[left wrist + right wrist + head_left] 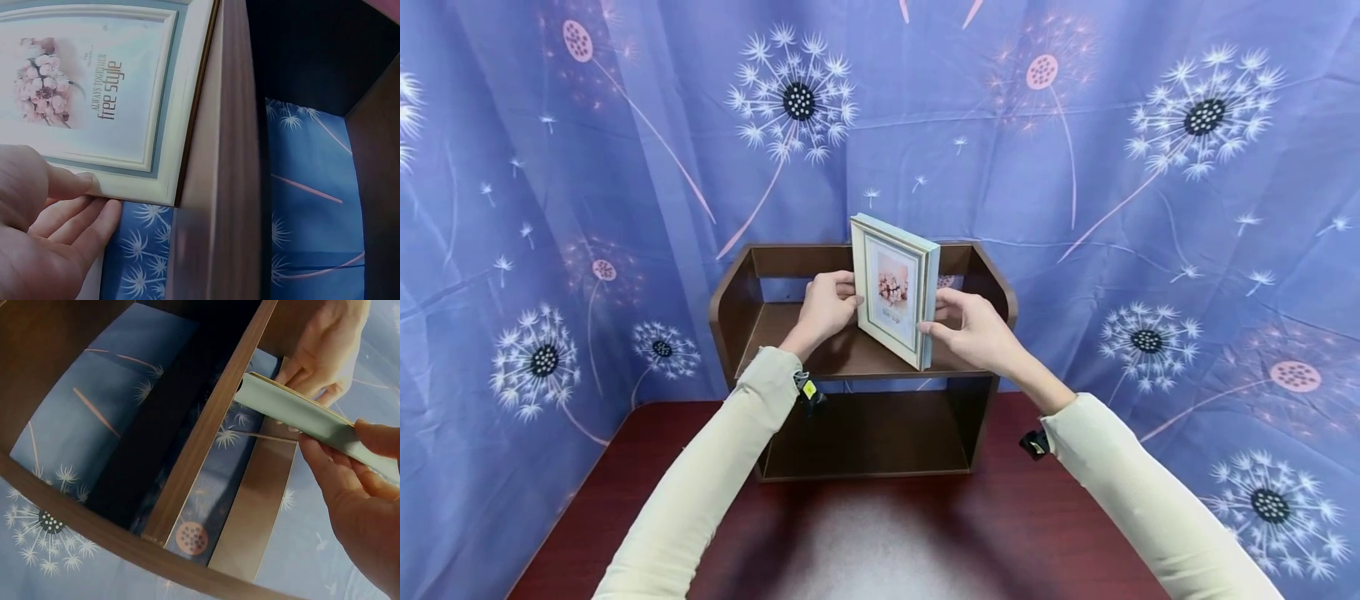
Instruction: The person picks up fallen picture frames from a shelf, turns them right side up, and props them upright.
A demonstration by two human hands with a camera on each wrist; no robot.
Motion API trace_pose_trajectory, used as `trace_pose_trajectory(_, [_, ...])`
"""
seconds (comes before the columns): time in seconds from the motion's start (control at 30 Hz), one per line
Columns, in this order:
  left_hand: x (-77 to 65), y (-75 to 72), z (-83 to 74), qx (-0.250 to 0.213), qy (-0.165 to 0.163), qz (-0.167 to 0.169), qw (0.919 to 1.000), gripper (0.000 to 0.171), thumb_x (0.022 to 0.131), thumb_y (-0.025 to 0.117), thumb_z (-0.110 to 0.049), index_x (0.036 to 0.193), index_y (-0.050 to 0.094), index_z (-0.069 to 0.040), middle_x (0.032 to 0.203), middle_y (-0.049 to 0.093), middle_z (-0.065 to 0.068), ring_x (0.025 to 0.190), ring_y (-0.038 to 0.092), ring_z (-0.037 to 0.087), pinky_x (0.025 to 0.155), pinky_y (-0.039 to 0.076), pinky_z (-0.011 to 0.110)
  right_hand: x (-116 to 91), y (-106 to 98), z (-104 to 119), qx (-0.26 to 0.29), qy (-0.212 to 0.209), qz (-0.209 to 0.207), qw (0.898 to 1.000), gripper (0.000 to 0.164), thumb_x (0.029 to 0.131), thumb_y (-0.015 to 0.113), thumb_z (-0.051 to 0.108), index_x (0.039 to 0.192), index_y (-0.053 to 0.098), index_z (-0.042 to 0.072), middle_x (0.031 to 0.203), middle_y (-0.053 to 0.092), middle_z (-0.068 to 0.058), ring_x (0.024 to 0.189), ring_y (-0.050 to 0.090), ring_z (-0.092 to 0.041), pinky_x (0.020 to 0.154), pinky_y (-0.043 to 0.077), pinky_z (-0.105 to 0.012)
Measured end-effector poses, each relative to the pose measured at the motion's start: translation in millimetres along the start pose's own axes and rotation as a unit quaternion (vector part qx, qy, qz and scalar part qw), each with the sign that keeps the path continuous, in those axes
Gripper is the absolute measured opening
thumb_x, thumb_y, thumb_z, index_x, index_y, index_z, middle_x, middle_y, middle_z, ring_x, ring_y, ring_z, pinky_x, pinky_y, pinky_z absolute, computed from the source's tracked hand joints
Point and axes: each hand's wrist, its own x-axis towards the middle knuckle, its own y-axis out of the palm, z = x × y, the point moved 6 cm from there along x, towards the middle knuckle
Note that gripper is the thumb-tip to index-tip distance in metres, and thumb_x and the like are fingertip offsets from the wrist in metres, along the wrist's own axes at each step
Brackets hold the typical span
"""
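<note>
Blue curtain (917, 108) backs brown shelf (872, 433); picture frame (891, 292) overlaps both.

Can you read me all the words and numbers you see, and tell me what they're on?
"ALWAYS TOGETHER": on the picture inside the photo frame, near the flowers.
"free style": on the same picture, in bigger letters.
Too small to read: the tiny print also near the flowers.
Too small to read: any mark on the yellow tag by the left sleeve.
I can't read any numbers.
</note>
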Motion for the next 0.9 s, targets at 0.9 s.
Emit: trace_pose_trajectory(0.9, [29.3, 38.1, -1.2, -0.053, 0.022, 0.059, 0.9966, 0.049, 0.103, 0.052, 0.0, 0.152, 0.054, -0.003, 0.134, 0.072, 0.021, 0.125, 0.07, 0.032, 0.099, 0.062, 0.043, 6.9, 17.6, 13.7, -0.039, 0.011, -0.066, 0.997, 0.034, 0.094, 0.081, 0.029, 0.116, 0.068, 0.007, 0.104, 0.078, -0.011, 0.098, 0.077, -0.024, 0.085, 0.059, -0.044])
